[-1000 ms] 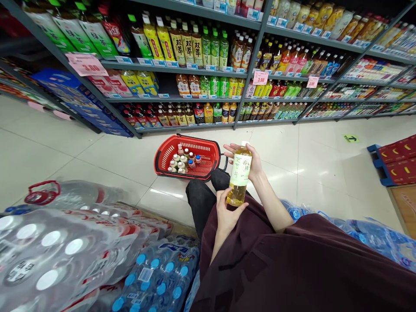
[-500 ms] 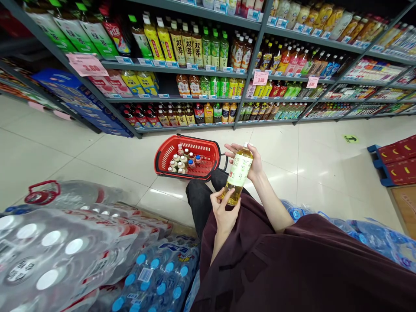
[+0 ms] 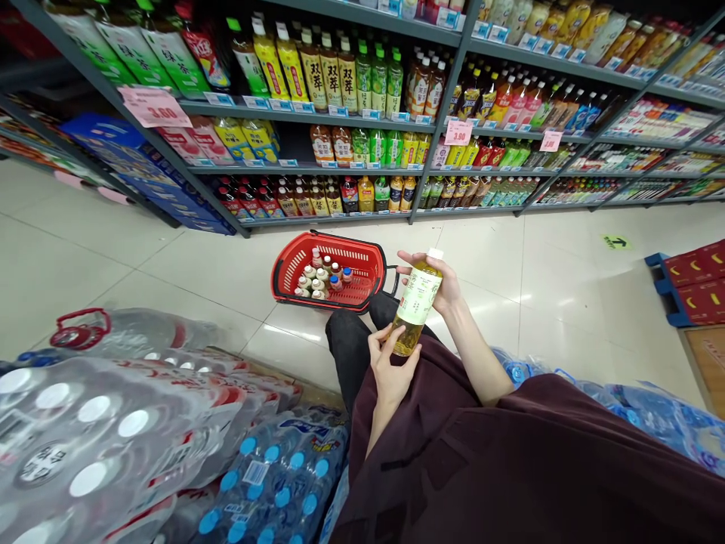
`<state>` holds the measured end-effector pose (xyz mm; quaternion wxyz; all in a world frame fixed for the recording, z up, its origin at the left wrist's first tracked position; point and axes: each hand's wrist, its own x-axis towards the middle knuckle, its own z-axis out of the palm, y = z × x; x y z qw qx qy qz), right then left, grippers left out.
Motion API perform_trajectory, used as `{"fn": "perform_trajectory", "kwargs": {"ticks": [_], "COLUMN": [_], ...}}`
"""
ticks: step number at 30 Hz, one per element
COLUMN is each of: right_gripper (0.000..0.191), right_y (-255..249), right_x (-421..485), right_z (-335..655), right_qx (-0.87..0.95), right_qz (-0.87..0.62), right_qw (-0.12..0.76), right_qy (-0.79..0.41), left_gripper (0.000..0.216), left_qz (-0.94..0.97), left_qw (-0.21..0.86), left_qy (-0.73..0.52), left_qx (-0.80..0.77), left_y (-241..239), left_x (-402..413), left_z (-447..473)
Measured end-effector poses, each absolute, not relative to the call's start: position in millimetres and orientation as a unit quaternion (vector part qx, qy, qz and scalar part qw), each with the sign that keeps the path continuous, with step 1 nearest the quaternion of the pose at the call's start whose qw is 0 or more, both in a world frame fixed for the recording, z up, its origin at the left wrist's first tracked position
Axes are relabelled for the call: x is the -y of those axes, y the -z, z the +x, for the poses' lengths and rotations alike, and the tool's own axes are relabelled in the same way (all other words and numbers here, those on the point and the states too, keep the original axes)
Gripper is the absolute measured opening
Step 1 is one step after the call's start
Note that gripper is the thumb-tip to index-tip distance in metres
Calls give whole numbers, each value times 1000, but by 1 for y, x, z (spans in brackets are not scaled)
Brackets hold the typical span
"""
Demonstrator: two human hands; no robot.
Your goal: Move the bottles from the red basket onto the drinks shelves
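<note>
Bottle [image 3: 418, 302] just right of basket [image 3: 291, 261], cap tilted away. Gripped at base by left hand [image 3: 390, 374], at shoulder by right hand [image 3: 447, 283].

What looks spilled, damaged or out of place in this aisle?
Nothing stands out. The capped bottle is merely tilted between left hand and right hand; the red basket sits upright on the floor, small bottles inside.
</note>
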<state>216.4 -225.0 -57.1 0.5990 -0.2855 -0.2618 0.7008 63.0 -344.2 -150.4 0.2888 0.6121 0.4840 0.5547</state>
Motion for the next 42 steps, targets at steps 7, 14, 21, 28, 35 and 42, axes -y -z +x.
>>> {"fn": "perform_trajectory", "kwargs": {"ticks": [7, 14, 21, 28, 35, 42], "right_gripper": [12, 10, 10, 9, 19, 41], "right_y": [60, 59, 59, 61, 60, 62], "right_x": [224, 222, 221, 220, 221, 232], "right_z": [216, 216, 215, 215, 214, 199], "right_qx": [229, 216, 203, 195, 205, 392], "right_qz": [-314, -294, -293, -294, -320, -375], "right_qw": [614, 625, 625, 623, 621, 551], "right_qy": [-687, -690, -694, -698, -685, -634], "left_gripper": [45, 48, 50, 49, 51, 61], "left_qz": [601, 606, 606, 607, 597, 519], "left_qw": [303, 316, 318, 318, 348, 558], "left_qy": [-555, -547, -548, -550, -533, -451], "left_qx": [-489, -484, -480, -477, -488, -464], "left_y": [151, 151, 150, 150, 151, 166], "left_x": [344, 344, 343, 342, 343, 346], "left_z": [64, 63, 62, 62, 60, 68]}}
